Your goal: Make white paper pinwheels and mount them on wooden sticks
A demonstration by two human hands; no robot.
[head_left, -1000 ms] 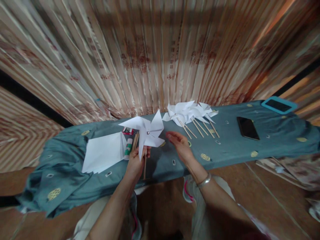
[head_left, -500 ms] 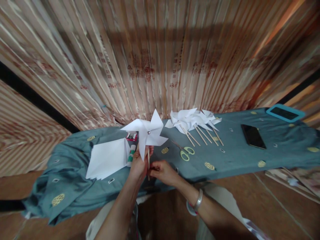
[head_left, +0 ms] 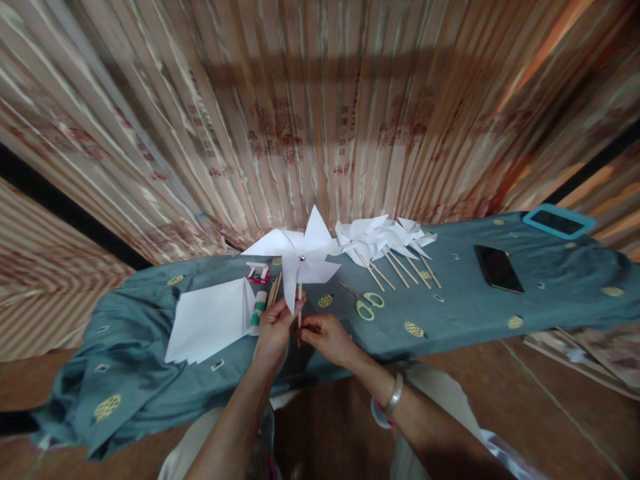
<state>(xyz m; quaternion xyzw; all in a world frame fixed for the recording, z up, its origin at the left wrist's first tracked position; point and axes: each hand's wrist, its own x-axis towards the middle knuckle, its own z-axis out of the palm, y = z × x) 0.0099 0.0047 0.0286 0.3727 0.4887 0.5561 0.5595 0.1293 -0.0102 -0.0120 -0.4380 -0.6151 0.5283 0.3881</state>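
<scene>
A white paper pinwheel (head_left: pixel 313 265) with a silver pin at its centre stands upright on a thin wooden stick. My left hand (head_left: pixel 276 328) grips that stick just under the blades. Lower down, the fingers of my right hand (head_left: pixel 327 337) are pinched on the stick's bottom part. Part of the left fingers is hidden behind a hanging blade. Close to the left hand lie some loose wooden sticks (head_left: pixel 273 291), a green and white glue stick (head_left: pixel 258 309) and a small open red box (head_left: pixel 258 273) with dark contents.
A stack of white paper (head_left: pixel 207 320) lies left on the cloth-covered table (head_left: pixel 450 327). Several finished pinwheels (head_left: pixel 385 237) lie at the back, with green-handled scissors (head_left: pixel 369 304) in front. Further right are a black phone (head_left: pixel 499 269) and a blue-framed tablet (head_left: pixel 560 221).
The pinwheel has risen slightly and its blades have turned a little. Both hands have shifted with it, and more of the red box and loose sticks shows. The view has moved slightly.
</scene>
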